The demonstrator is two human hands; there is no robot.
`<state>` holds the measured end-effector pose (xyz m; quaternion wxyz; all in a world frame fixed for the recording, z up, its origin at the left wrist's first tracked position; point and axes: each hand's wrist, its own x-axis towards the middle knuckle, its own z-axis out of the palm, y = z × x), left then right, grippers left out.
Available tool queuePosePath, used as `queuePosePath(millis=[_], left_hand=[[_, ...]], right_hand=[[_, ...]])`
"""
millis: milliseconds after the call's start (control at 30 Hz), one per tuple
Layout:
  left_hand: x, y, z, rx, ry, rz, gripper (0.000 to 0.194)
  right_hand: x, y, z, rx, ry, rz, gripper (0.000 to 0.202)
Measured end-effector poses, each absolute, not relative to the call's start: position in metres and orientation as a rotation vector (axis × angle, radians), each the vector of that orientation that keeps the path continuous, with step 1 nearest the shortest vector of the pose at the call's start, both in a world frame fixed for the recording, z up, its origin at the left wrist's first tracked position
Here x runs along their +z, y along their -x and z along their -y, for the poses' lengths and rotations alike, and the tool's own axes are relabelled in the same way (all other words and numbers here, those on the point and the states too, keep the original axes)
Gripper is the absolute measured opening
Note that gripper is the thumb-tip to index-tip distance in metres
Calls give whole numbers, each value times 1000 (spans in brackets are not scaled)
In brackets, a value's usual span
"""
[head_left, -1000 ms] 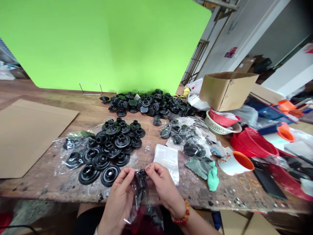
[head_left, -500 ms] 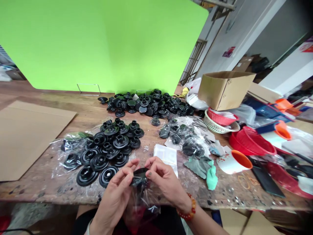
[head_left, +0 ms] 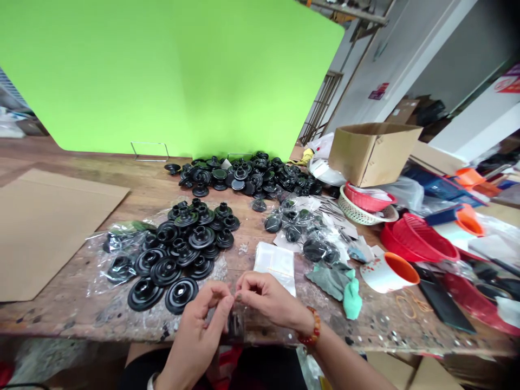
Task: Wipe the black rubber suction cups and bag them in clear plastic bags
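My left hand [head_left: 206,319] and my right hand [head_left: 264,298] meet over the table's front edge, fingers closed in a pinch. Between them they grip the top of a clear plastic bag [head_left: 236,314], which is hard to make out. A dark round part [head_left: 235,327] hangs below the fingertips inside it, partly hidden by my left hand. To the left lies a heap of black flanged discs [head_left: 184,252] with raised hubs. A stack of flat clear bags [head_left: 275,262] lies just beyond my right hand.
Bagged black parts [head_left: 314,249] lie right of centre, with a larger black heap [head_left: 255,176] at the back. A grey-green cloth [head_left: 331,279], a white cup with orange inside [head_left: 385,272], red baskets [head_left: 420,238] and a carton [head_left: 371,154] stand right. Flat cardboard [head_left: 57,227] covers the left.
The black part has dropped from between my fingertips to below them, inside the bag. Both hands have closed together at the bag's top.
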<state>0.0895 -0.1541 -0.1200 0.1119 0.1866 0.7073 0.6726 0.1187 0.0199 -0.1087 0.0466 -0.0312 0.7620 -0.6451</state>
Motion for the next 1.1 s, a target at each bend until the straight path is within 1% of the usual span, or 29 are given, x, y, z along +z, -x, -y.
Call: queuePosePath(millis=[33, 100, 167, 267, 300, 400, 467, 533, 600, 667, 700, 767, 800, 833, 867, 967, 1033, 1100], left_hand=[[-119, -89, 154, 2011, -571, -2187, 4], [-120, -86, 152, 2181, -501, -2323, 16], [-125, -84, 149, 2294, -364, -2311, 25], [-140, -84, 145, 2199, -312, -2286, 23], [-145, -86, 144, 2139, -324, -2283, 21], [-159, -90, 141, 1989, -402, -2244, 10], [-164, -91, 140, 1908, -447, -2229, 7], [-164, -92, 140, 1854, -465, -2225, 7], [-162, -92, 140, 1809, -485, -2199, 8], [-159, -93, 138, 1755, -519, -2151, 11], [-158, -93, 137, 1736, -541, -2129, 12], [-158, -95, 133, 1727, -582, -2102, 14], [-158, -96, 131, 1728, -600, -2096, 16], [-159, -97, 130, 1724, -613, -2094, 18], [-160, -98, 128, 1713, -621, -2092, 21], [-162, -101, 124, 1628, -624, -2102, 28], [-163, -100, 124, 1575, -623, -2102, 28], [-164, -98, 123, 1553, -622, -2087, 27]], right_hand=[[-107, -115, -22, -1976, 49, -2295, 32], [-100, -102, -29, -2079, -76, -2215, 30], [-90, -80, -43, -2286, -217, -2183, 27], [-80, -34, -72, -2693, -466, -2198, 24], [-80, -18, -82, -2772, -561, -2222, 25], [-89, 18, -110, -2763, -713, -2295, 26], [-99, 25, -120, -2675, -775, -2368, 23], [-106, 13, -121, -2566, -812, -2485, 17], [-110, -14, -115, -2459, -793, -2614, 13], [-113, -50, -103, -2282, -658, -2779, 10], [-115, -69, -97, -2148, -542, -2866, 7], [-124, -103, -84, -1488, -153, -3177, 8], [-129, -116, -79, -1252, -57, -3241, 7], [-136, -127, -74, -1054, 4, -3282, 6], [-143, -134, -69, -945, 6, -3309, 7], [-161, -140, -62, -861, -93, -3369, 9], [-167, -136, -61, -880, -168, -3380, 17], [-168, -130, -62, -941, -217, -3359, 19]])
